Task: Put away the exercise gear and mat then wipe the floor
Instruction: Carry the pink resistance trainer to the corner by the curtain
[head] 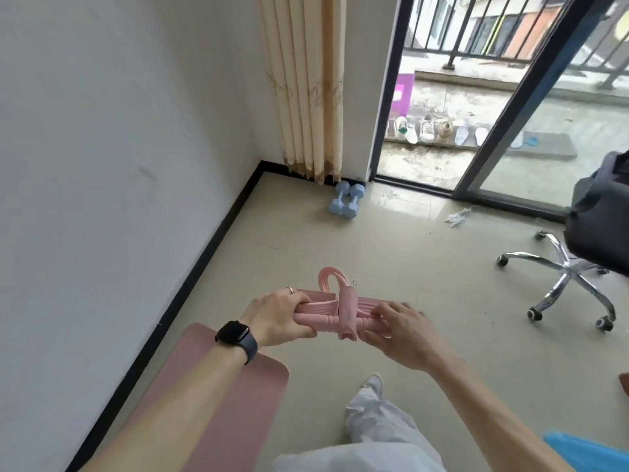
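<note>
**Both hands hold the folded pink pull-rope exerciser above the floor**

The person holds a pink resistance exerciser (335, 310) in front of the body, above the beige tiled floor (391, 253). The left hand (282, 313) is closed around its left end, with a ring on one finger and a black watch (236, 337) on the wrist. The right hand (398, 327) grips the right end with the fingers bent over the bundle. A loop of the pink tubes stands up from the middle.

The pink mat (218, 403) lies flat on the floor along the white wall (119, 148), below the left forearm. Two light blue dumbbells (347, 200) lie side by side in the corner, just under the curtain (306, 83). An office chair (565, 277) stands at the right, near the sliding glass door (531, 137).
</note>
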The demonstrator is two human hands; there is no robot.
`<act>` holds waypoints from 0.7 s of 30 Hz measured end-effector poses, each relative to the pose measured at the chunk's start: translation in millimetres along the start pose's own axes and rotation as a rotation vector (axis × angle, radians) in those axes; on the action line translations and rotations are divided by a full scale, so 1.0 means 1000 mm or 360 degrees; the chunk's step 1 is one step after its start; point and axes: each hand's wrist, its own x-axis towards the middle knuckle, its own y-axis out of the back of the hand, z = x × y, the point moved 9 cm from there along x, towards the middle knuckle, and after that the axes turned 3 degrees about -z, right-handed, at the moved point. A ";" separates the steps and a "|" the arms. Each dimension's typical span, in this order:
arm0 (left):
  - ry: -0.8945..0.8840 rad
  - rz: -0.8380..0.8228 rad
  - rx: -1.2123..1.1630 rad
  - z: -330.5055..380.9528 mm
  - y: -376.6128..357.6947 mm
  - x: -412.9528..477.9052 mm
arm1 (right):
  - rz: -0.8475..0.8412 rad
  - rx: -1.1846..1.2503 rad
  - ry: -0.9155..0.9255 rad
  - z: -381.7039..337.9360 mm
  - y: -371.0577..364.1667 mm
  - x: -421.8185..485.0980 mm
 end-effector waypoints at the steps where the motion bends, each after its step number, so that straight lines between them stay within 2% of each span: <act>1: 0.0025 -0.0011 -0.0003 0.003 0.011 0.021 | -0.0025 0.0018 0.0015 0.009 0.010 0.022; 10: 0.0247 -0.0009 -0.0144 -0.017 0.094 0.175 | -0.0268 -0.0029 0.0165 0.052 0.103 0.208; 21: 0.0362 -0.0227 -0.0296 -0.096 0.161 0.390 | -0.0624 -0.0068 0.0126 0.066 0.163 0.448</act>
